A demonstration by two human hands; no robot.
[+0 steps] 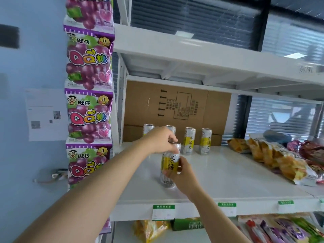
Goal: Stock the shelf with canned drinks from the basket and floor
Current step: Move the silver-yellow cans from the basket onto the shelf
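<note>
A tall silver can with a yellow label [168,163] stands upright on the white shelf [228,174], near its front left. My left hand [160,140] grips the can's top rim from above. My right hand [182,174] holds the can's lower body from the right side. Behind it, a row of several matching cans [189,140] stands against a brown cardboard box [177,106]; my left hand hides part of two of them. Neither the basket nor the floor shows in this view.
Orange and yellow snack bags [280,160] lie on the right part of the same shelf. A strip of purple grape candy packs [89,102] hangs down the shelf's left post. More snack packs [273,228] fill the shelf below. An upper shelf board [210,55] overhangs the cans.
</note>
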